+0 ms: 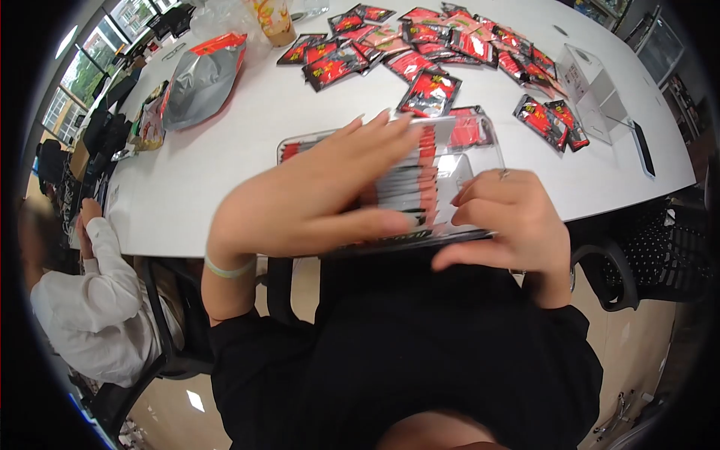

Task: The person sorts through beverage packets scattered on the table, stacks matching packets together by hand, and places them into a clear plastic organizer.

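Note:
A clear plastic box (pixel 491 155) stands at the table's front edge with a row of upright red and grey packets (pixel 405 187) in it. My left hand (pixel 322 184) lies across the packets, fingers stretched out and thumb apart, partly hiding the row. At the box's right end is my right hand (pixel 506 217), its fingers curled and its thumb held apart; whether it grips anything is hidden. One red packet (pixel 466 129) shows through or behind the back right corner of the box. Just behind the box lies a red and black packet (pixel 429 93).
Many red packets (pixel 472 43) are heaped at the back. Two more packets (pixel 541 124) lie right, near a clear stand (pixel 592 94) and a phone (pixel 643 150). A silver and red bag (pixel 202 82) and a cup (pixel 274 22) are at left. A person (pixel 97 300) sits far left.

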Available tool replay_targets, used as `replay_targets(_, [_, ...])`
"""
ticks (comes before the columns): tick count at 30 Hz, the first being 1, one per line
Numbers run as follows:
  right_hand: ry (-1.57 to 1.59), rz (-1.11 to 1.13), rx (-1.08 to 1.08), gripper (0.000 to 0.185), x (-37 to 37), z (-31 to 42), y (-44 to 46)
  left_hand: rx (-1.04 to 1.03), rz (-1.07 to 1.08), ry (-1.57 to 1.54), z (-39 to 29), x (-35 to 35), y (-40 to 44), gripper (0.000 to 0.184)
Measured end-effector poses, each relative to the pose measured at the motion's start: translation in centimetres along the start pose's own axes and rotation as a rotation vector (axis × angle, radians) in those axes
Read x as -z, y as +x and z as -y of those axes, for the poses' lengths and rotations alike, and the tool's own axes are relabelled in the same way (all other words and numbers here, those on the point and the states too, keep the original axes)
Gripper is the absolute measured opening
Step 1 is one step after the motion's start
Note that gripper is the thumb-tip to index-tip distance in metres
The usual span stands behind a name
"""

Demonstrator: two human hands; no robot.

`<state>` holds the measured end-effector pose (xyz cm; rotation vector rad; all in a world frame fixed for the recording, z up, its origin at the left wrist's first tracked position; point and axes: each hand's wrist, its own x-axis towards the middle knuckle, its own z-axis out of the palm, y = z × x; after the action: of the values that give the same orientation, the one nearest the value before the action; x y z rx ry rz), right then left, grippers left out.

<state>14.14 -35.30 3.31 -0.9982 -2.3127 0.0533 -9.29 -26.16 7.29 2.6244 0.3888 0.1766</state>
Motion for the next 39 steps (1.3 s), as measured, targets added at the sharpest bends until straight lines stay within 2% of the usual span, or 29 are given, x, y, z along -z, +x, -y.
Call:
replay_targets(1, [0.178, -0.12, 0.099, 0.036, 0.5, -1.3, 0.2, 0.088, 0.045, -0.243, 0.3, 1.5, -0.3, 0.072])
replay_targets(2, [0.244, -0.148, 0.121, 0.036, 1.6, -3.8, 0.0, 0.044, -0.152, -0.293, 1.7, 1.5, -0.4, 0.072])
replay_targets(3, [0.238, -0.219, 0.039, 0.029, 2.6, -6.4, 0.4, 0.004, -0.351, -0.394, 3.2, 1.7, 0.0, 0.068])
replay_targets(5, [-0.199, -0.311, -0.204, 0.018, 5.0, -11.4, 2.0, 0.042, -0.606, -0.3, 6.7, 2.9, 0.6, 0.048])
replay_targets(6, [-0.273, -0.302, -0.31, 0.024, 5.8, -14.4, 2.6, 0.157, -0.609, -0.162, 8.9, 3.1, 0.5, 0.048])
replay_targets(7, [-0.161, -0.366, -0.439, 0.026, 5.8, -19.3, 2.1, 0.271, -0.614, -0.023, 10.9, 3.1, 0.3, 0.048])
replay_targets(8, [-0.174, -0.374, -0.431, 0.026, 6.5, -22.2, 1.7, 0.379, -0.583, 0.165, 12.3, 2.5, 0.0, 0.052])
replay_targets(10, [-0.364, -0.191, -0.659, 0.024, 7.8, -26.6, 1.4, 0.57, -0.486, 0.453, 14.8, 0.3, -0.7, 0.063])
replay_targets(11, [-0.331, -0.215, -0.647, 0.024, 7.6, -28.9, 1.0, 0.653, -0.417, 0.553, 15.7, -0.7, -1.0, 0.07])
replay_targets(12, [-0.296, -0.235, -0.634, 0.024, 7.1, -30.8, 0.9, 0.651, -0.433, 0.56, 16.1, -1.6, -1.0, 0.07])
replay_targets(13, [-0.295, -0.234, -0.638, 0.03, 6.5, -31.7, 1.4, 0.759, -0.384, 0.495, 16.2, -2.4, -1.0, 0.078])
replay_targets(14, [-0.306, -0.262, -0.433, 0.044, 5.5, -32.8, 1.7, 0.866, -0.33, 0.425, 16.4, -2.9, -1.0, 0.085])
replay_targets(16, [-0.373, -0.198, -0.216, 0.054, 4.1, -31.0, 3.9, 0.858, -0.319, 0.424, 15.5, -2.8, -0.8, 0.088])
replay_targets(17, [-0.367, -0.189, -0.213, 0.054, 3.6, -30.2, 4.6, 0.847, -0.299, 0.425, 15.1, -2.8, -0.7, 0.091])
replay_targets(19, [-0.359, 0.012, -0.221, 0.053, 2.9, -29.3, 5.7, 0.844, -0.307, 0.429, 15.1, -3.0, -0.7, 0.092])
replay_targets(20, [-0.351, 0.015, -0.218, 0.053, 2.6, -29.7, 5.8, 0.831, -0.317, 0.44, 15.1, -3.0, -0.8, 0.092])
replay_targets(22, [-0.271, 0.161, -0.477, 0.053, 2.2, -30.9, 6.1, 0.847, -0.314, 0.468, 15.1, -3.1, -0.8, 0.088])
replay_targets(24, [-0.268, 0.135, -0.432, 0.049, 1.9, -31.2, 5.5, 0.857, -0.297, 0.493, 15.1, -3.2, -0.9, 0.084])
replay_targets(27, [-0.364, -0.014, -0.242, 0.035, 1.9, -30.5, 4.6, 0.85, -0.319, 0.508, 15.1, -3.4, -0.8, 0.083])
replay_targets(29, [-0.376, -0.044, -0.293, 0.033, 1.7, -30.5, 4.2, 0.824, -0.346, 0.463, 15.0, -3.3, -0.9, 0.09])
replay_targets(32, [-0.417, -0.093, -0.354, 0.031, 1.6, -30.7, 4.0, 0.796, -0.362, 0.483, 15.1, -3.5, -1.0, 0.089])
replay_targets(34, [-0.302, -0.277, -0.367, 0.029, 1.5, -31.2, 3.8, 0.792, -0.365, 0.483, 15.0, -3.5, -1.0, 0.089])
replay_targets(35, [-0.303, -0.275, -0.365, 0.029, 1.5, -31.4, 3.7, 0.789, -0.375, 0.49, 15.0, -3.5, -1.0, 0.089])
replay_targets(37, [0.097, -0.435, -0.693, 0.026, 1.6, -31.6, 3.7, 0.78, -0.397, 0.482, 15.0, -3.7, -1.1, 0.088])
replay_targets(38, [0.1, -0.436, -0.69, 0.026, 1.6, -31.7, 3.8, 0.765, -0.411, 0.477, 15.0, -3.9, -1.1, 0.088])
replay_targets(39, [0.258, -0.529, -0.661, 0.026, 1.8, -31.4, 4.1, 0.766, -0.409, 0.482, 14.8, -4.0, -1.2, 0.088])
